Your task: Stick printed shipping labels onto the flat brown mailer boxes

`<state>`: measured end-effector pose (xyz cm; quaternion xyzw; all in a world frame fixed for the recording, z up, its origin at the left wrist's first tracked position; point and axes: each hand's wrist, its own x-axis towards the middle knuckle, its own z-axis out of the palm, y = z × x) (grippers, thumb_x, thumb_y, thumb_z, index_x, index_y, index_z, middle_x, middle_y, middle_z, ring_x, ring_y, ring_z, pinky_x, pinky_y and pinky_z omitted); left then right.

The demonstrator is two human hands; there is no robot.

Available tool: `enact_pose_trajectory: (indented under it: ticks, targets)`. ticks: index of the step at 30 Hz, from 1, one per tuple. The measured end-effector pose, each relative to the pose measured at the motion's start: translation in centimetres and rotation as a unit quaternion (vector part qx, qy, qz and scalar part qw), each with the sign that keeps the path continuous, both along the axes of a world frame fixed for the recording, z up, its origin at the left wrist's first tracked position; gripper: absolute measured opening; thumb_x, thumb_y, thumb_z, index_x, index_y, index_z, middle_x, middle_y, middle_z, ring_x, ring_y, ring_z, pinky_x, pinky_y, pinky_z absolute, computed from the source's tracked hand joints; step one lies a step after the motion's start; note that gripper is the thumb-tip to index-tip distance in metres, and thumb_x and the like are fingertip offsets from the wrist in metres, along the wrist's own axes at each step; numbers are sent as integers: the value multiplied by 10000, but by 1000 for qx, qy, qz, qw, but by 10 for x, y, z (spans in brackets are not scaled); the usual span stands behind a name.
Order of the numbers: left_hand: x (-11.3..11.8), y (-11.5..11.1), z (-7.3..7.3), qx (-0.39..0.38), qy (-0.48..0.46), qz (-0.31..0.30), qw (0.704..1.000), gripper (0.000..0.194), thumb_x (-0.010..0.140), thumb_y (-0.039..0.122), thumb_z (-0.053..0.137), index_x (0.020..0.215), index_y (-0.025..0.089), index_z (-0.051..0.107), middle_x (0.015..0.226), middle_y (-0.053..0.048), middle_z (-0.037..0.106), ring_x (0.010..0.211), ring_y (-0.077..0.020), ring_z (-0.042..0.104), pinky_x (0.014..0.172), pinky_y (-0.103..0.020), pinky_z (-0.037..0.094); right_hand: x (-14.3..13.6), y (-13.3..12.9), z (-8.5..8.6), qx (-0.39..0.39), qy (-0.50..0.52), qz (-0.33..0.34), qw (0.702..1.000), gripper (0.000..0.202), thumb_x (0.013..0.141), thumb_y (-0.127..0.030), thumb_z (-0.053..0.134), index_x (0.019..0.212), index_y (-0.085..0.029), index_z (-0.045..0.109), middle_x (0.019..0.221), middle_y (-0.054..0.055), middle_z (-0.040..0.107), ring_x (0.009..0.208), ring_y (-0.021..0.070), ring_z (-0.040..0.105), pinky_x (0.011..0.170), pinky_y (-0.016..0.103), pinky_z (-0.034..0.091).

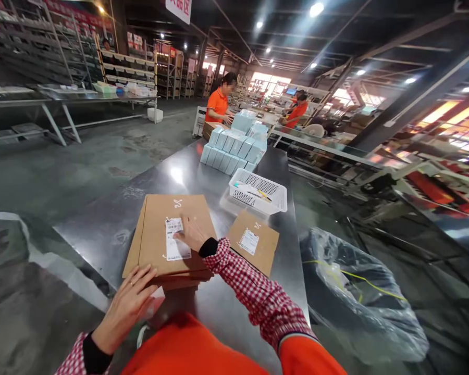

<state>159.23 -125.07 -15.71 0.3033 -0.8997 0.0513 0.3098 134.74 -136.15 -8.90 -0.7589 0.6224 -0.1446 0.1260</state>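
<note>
A stack of flat brown cardboard boxes (152, 234) lies on the metal table (168, 179), with a white printed label (175, 250) on the top one. My right hand (193, 233) rests on that label, its fingers partly hidden. At the near left corner of the stack, my left hand (130, 297) lies with fingers stretched over the edge; a piece of pale paper (156, 302) shows under its palm side. To the right sits a smaller labelled brown box (268, 242), touched by neither hand.
Beyond the boxes stand a white perforated basket (279, 195) and stacked light-blue boxes (229, 151). A plastic-lined bin (359, 297) is beside the table's right edge. Two people in orange (218, 104) work farther back. Shelves and another table stand at the left.
</note>
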Motion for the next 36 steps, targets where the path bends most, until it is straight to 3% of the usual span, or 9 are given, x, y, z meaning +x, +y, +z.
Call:
enact_pose_trajectory:
  ticks: [3, 7, 10, 13, 19, 24, 29, 33, 36]
  targets:
    - [4, -1, -8, 15, -2, -2, 1000, 173, 883, 181, 528, 982, 224, 663, 1284, -71, 607, 1262, -244, 492, 1037, -451, 413, 14, 15, 2, -28, 73, -9, 997, 701, 837, -520, 566, 1401, -153, 370, 1426, 224, 377, 1228, 365, 444, 1014, 530, 325]
    - [12, -5, -15, 22, -3, -7, 1000, 194, 891, 212, 518, 1018, 231, 664, 1269, -59, 620, 1251, -226, 505, 1051, -420, 403, 20, 16, -8, -75, 78, 118, 987, 558, 910, -543, 413, 1386, -251, 403, 1473, 105, 375, 1348, 297, 308, 1103, 535, 178]
    - [16, -8, -19, 34, 10, -12, 999, 232, 915, 229, 465, 1021, 244, 670, 1242, -37, 641, 1232, -203, 525, 1067, -394, 393, -12, 0, -12, -13, 51, -73, 996, 546, 928, -502, 389, 1375, -190, 411, 1454, 157, 384, 1329, 306, 343, 1062, 540, 245]
    - [17, -6, -24, 53, 38, -20, 998, 275, 933, 269, 429, 1080, 253, 661, 1244, -36, 639, 1258, -208, 500, 1087, -411, 376, -55, -4, -18, 95, -69, -271, 955, 568, 865, -518, 497, 1222, -78, 532, 1250, 235, 543, 1123, 317, 532, 917, 454, 405]
    - [23, -1, -32, 128, 74, 33, 988, 316, 933, 295, 411, 1112, 246, 667, 1410, -63, 492, 1312, -266, 437, 1039, -447, 440, -106, 40, -50, 21, -405, -278, 871, 377, 757, -521, 544, 759, -150, 611, 744, 45, 650, 729, 184, 591, 683, 300, 470]
    - [24, -5, -10, 139, 70, 23, 988, 311, 933, 310, 425, 1157, 262, 636, 1298, -18, 596, 1172, -204, 580, 1005, -340, 487, -210, 88, -36, -90, -469, -373, 795, 448, 618, -607, 600, 719, -171, 574, 715, 44, 650, 715, 187, 594, 678, 303, 494]
    - [15, 6, 40, 112, 107, 18, 988, 265, 931, 291, 462, 1115, 233, 643, 1102, -10, 699, 1077, -165, 633, 1009, -286, 475, -289, 106, -14, -117, -428, -452, 774, 485, 669, -630, 543, 781, -158, 561, 833, 137, 667, 890, 281, 617, 746, 389, 513]
    - [6, 24, 89, 98, 98, -9, 990, 249, 922, 209, 480, 1118, 217, 633, 1054, -13, 715, 1037, -150, 644, 1019, -286, 460, -219, 98, -10, -140, -427, -376, 811, 626, 699, -624, 573, 1098, -142, 562, 1238, 188, 559, 1215, 297, 479, 960, 423, 440]
    - [0, 39, 120, 106, 119, 8, 987, 250, 916, 189, 476, 1103, 217, 641, 1052, -11, 717, 1029, -153, 645, 996, -287, 474, -101, 106, -9, -17, -515, 6, 857, 758, 689, -647, 628, 1292, -213, 475, 1358, 135, 490, 1260, 248, 460, 1026, 405, 404]
